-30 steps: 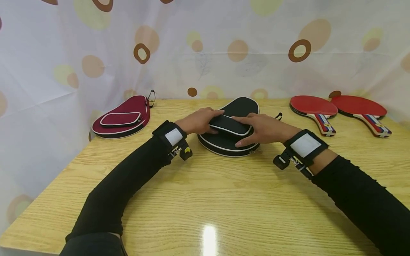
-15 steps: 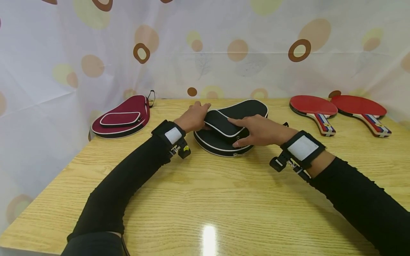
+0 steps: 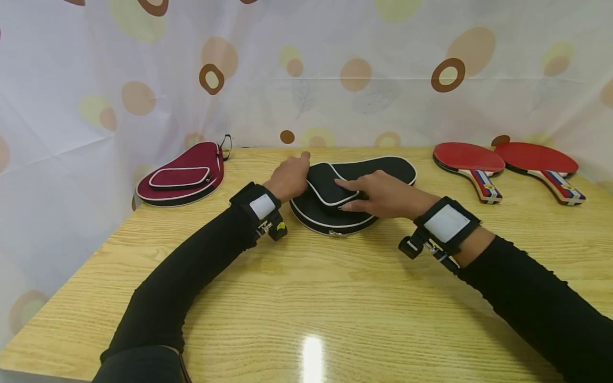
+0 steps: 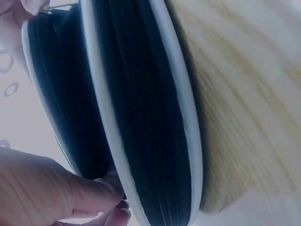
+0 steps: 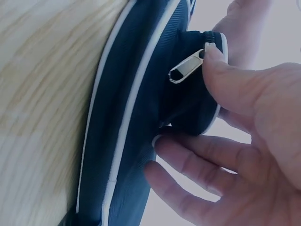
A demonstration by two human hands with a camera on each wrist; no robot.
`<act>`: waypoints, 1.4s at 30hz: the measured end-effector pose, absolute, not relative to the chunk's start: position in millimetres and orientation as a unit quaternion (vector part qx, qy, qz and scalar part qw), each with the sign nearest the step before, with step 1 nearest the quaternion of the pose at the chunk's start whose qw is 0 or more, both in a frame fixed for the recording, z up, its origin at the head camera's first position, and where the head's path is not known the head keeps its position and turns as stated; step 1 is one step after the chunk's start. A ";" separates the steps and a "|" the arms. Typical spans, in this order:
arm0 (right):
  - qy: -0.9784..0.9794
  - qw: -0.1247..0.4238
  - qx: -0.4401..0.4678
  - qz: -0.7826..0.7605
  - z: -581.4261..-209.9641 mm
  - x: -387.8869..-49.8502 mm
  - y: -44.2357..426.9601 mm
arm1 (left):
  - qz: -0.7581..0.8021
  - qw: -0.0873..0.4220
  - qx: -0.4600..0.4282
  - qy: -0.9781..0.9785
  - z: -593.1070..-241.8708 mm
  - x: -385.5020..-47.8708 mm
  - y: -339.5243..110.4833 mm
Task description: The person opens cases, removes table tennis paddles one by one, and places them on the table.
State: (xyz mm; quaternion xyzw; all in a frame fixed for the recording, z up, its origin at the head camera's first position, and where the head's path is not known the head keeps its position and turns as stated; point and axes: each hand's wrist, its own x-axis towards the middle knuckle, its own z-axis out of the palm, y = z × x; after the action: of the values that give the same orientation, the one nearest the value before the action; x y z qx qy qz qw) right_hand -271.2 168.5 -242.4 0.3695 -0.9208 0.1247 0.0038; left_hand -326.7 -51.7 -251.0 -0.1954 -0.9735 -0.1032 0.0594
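A black table tennis bat case (image 3: pixel 378 167) with white piping lies flat on the table, its narrow end toward the right. On its wide part sits a raised zipped pocket (image 3: pixel 330 186). My left hand (image 3: pixel 289 178) grips the pocket's left end; in the left wrist view its thumb (image 4: pixel 101 195) reaches between pocket and case body. At the pocket's right end is my right hand (image 3: pixel 383 194), the index finger on top and the thumb (image 5: pixel 225 80) against the zipper slider. A metal zipper pull (image 5: pixel 187 67) hangs beside that thumb. The left fingertips are partly hidden.
A maroon bat case (image 3: pixel 182 173) lies at the back left of the wooden table (image 3: pixel 268 298). Two red table tennis bats (image 3: pixel 469 157) rest at the back right, handles toward me. A patterned curtain (image 3: pixel 306 69) stands behind.
The black case has turned clockwise, its narrow end swinging right and nearer to me. My right hand has shifted slightly left with the pocket; the left has moved slightly left.
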 end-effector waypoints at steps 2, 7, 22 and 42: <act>-0.921 0.014 0.369 0.126 -244.4 -272.2 165.8 | -0.111 0.051 -0.198 -0.973 -251.3 -326.6 -50.8; -0.922 0.033 0.365 0.128 -248.6 -274.5 159.4 | -0.122 0.040 -0.203 -0.971 -252.0 -327.7 -47.8; -0.933 0.052 0.336 0.122 -252.1 -276.2 142.2 | -0.166 0.009 -0.210 -0.963 -250.3 -327.4 -47.7; -0.950 0.071 0.277 0.123 -255.3 -285.4 123.4 | -0.163 -0.106 -0.244 -0.950 -250.1 -350.9 -60.3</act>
State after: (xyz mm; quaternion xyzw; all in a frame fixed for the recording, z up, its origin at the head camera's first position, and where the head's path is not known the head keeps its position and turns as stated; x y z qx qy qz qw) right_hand -285.4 123.4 -255.3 0.2772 -0.9503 0.1229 0.0708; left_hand -350.9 -60.3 -250.1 -0.2437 -0.9501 -0.1633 -0.1063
